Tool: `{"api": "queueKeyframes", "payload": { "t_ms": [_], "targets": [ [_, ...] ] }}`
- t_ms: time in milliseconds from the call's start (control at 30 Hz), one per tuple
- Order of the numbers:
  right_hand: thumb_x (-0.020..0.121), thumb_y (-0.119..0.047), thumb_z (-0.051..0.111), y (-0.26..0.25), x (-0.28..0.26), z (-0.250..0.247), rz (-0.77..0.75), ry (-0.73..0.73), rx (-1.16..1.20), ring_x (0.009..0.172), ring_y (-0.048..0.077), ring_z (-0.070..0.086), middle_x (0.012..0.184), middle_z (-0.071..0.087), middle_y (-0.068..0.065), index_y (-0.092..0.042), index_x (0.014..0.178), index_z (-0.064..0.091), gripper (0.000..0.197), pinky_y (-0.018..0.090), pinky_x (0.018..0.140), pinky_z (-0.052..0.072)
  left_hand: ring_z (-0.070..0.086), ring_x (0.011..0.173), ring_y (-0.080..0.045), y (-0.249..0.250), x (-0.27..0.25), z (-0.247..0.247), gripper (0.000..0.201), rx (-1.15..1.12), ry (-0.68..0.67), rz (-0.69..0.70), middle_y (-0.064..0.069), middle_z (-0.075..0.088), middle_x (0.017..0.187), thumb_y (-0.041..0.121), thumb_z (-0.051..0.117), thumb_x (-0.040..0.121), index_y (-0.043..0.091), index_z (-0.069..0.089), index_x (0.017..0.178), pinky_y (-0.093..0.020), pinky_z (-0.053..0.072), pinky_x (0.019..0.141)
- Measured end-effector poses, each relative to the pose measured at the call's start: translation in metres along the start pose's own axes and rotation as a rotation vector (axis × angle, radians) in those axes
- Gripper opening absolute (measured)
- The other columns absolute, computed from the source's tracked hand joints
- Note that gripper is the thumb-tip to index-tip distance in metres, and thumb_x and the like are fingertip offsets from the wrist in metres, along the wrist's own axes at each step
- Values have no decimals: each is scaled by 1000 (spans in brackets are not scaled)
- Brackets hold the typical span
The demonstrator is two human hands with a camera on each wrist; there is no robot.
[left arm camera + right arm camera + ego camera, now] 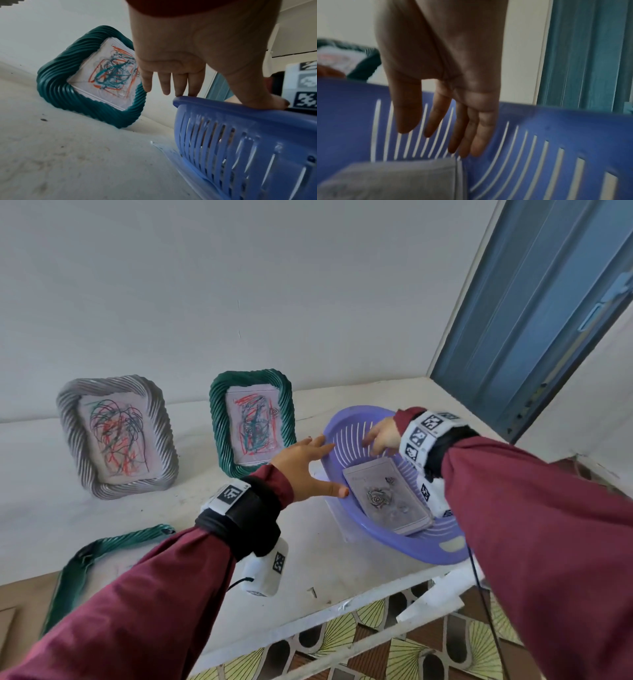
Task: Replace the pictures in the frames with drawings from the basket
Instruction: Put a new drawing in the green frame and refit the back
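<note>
Pictures (387,496) lie stacked lengthwise in the basket (346,419), left hand (305,470) and right hand (382,436) spread.

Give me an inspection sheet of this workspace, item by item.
Surface: white ledge, scuffed, specks.
Job's things: grey frame and green frame upright with scribble drawings; another green frame lying flat; purple basket holding rose pictures.
Clutter: nothing seen.
Hands: left hand open on the basket rim; right hand open inside the basket.
Cables: thin black wires from wrist cameras.
Surroundings: white wall, blue door, patterned floor.
</note>
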State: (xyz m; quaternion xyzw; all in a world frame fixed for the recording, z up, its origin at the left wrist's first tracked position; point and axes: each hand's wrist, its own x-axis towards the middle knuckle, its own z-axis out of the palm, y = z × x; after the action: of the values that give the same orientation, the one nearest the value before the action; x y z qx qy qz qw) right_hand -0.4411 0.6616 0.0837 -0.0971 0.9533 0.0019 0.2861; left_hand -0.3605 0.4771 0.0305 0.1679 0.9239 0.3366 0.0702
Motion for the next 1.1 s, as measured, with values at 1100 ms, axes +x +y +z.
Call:
{"api": "queueKeyframes", "payload": {
  "t_ms": [1100],
  "targets": [
    [78,1,67,20,-78,-21,-320,573,617,63,8,58,70,65,0,-15,101,65,29,23,68,51,37,131,-12,18,-5,11,89,-308,269,62,-1,42,142,20,72,78,20,14,145,-13,24,96]
  ]
}}
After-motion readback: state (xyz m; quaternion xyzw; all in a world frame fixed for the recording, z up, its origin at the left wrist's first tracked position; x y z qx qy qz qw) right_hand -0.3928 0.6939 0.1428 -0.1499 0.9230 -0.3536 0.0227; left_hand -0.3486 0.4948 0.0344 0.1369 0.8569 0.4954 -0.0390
